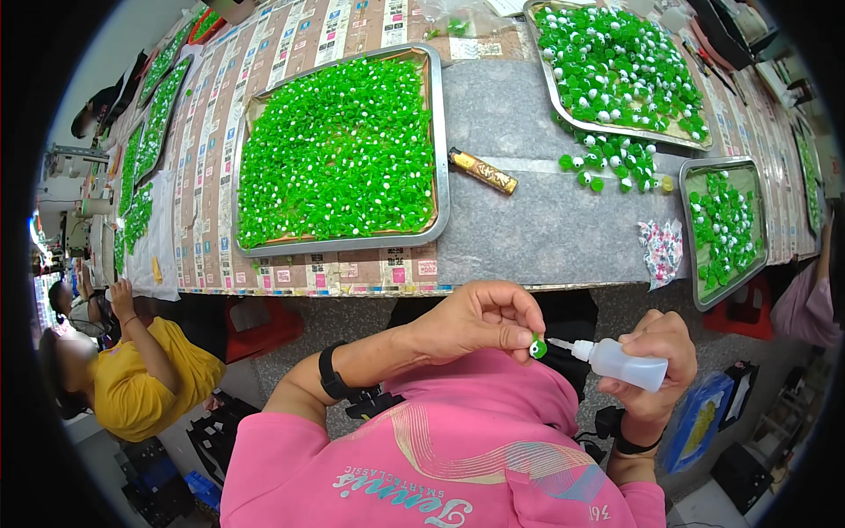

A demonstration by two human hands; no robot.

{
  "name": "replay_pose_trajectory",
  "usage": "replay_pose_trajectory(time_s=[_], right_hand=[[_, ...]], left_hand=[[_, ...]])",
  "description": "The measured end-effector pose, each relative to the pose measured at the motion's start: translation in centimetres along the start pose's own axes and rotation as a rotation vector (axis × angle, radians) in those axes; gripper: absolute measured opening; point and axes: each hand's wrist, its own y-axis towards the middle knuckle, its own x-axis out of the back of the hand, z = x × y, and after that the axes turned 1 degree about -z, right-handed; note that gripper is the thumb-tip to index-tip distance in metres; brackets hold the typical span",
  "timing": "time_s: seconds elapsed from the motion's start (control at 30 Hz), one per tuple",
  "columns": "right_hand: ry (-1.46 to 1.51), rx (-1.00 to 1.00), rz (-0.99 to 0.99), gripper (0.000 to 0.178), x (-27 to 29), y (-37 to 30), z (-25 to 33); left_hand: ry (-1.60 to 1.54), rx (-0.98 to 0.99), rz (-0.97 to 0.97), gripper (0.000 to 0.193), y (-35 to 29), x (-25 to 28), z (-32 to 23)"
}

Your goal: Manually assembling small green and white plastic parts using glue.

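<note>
Between thumb and forefinger, my left hand (480, 324) pinches a small green piece (538, 347) with a white, dark-dotted eye on it. My right hand (662, 359) is wrapped round a translucent squeeze bottle (627, 364), tilted so its thin nozzle points left, at or very close to the green piece. Both hands are just off the table's near edge. Ahead on the left lies a large metal tray (443, 176) full of small green pieces with white bits. Loose green pieces with white eyeballs (616, 158) lie on a grey cloth (519, 238).
A lighter (483, 171) lies beside the large tray. At the right are a smaller tray (701, 293), a floral cloth scrap (660, 252) and a bigger tray of eyed pieces (616, 70). A person in yellow (158, 378) sits at the left. Red stools (261, 329) stand below the table.
</note>
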Motion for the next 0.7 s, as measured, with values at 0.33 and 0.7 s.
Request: replay_pose_trajectory(time_s=[0.33, 0.7], right_hand=[[-0.018, -0.016, 0.007, 0.043, 0.06, -0.03, 0.04], [-0.039, -0.010, -0.002, 0.042, 0.02, -0.12, 0.18]], left_hand=[[0.014, 0.011, 0.002, 0.015, 0.06, 0.14, 0.01], [0.017, 0.023, -0.010, 0.017, 0.06, 0.20, 0.09]])
